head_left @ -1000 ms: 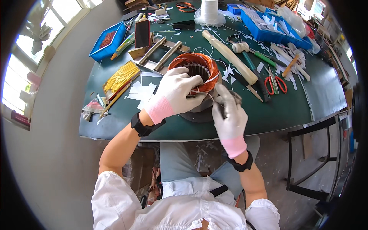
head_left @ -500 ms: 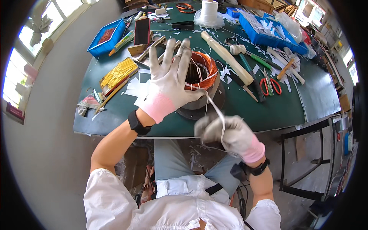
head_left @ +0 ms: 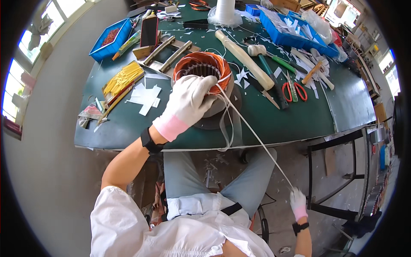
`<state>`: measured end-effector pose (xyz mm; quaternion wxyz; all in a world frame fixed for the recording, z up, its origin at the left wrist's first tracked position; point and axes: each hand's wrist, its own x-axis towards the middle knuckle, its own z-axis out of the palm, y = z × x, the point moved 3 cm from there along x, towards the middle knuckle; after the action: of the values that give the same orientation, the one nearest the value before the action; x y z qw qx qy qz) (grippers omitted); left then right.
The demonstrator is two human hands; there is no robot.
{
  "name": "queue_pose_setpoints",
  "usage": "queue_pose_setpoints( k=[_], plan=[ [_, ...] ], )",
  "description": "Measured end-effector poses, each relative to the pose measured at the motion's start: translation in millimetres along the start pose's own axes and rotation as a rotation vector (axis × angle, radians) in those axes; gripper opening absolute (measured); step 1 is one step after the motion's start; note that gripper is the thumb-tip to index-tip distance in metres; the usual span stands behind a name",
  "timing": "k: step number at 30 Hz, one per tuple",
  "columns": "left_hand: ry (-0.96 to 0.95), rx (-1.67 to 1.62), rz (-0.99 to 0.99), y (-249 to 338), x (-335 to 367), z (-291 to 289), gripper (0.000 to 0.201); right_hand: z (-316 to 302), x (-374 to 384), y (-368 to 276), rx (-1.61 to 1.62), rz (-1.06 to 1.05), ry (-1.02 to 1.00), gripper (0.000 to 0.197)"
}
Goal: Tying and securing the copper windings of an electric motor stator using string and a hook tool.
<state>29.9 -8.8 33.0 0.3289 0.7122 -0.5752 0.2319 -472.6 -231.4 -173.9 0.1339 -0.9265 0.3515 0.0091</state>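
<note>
A motor stator [head_left: 220,65] with orange-red copper windings stands on a round dark base at the table's near middle. My left hand [head_left: 188,99], in a white glove with a pink cuff, is closed on its near-left rim, fingers curled over the edge. From the windings a white cord [head_left: 257,136] runs taut down to the right, past the table edge. Its far end is in my closed right hand [head_left: 298,203], also gloved, low beside my right leg. A loose loop of thin cord [head_left: 233,135] hangs below the stator.
Yellow strips [head_left: 124,79] and white paper pieces [head_left: 145,97] lie to the left. Right of the stator are a wooden mallet [head_left: 246,62], a hammer [head_left: 276,81] and red-handled scissors [head_left: 294,91]. Blue bins [head_left: 295,34] stand behind. A dark metal frame [head_left: 334,145] is at the right.
My right hand has moved far down and right, drawing the cord straight. My left hand has gone from spread fingers to curled on the stator's rim.
</note>
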Motion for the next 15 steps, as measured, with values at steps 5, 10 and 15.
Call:
queue_pose_setpoints(
  k=[5, 10, 15],
  plan=[
    [0.141, -0.091, 0.088, -2.6, 0.8, 15.6, 0.032, 63.8, -193.8, 244.6, -0.328, -0.200, -0.141, 0.022],
    [0.093, -0.046, 0.048, -2.8, -7.2, 4.6, 0.025, -59.2, 97.1, -124.1, 0.777, -0.079, -0.131, 0.020],
    [0.047, -0.049, -0.008, -3.4, -5.9, 9.7, 0.023, -86.1, 202.7, -330.1, 1.080, -0.405, 0.240, 0.028]
  ],
)
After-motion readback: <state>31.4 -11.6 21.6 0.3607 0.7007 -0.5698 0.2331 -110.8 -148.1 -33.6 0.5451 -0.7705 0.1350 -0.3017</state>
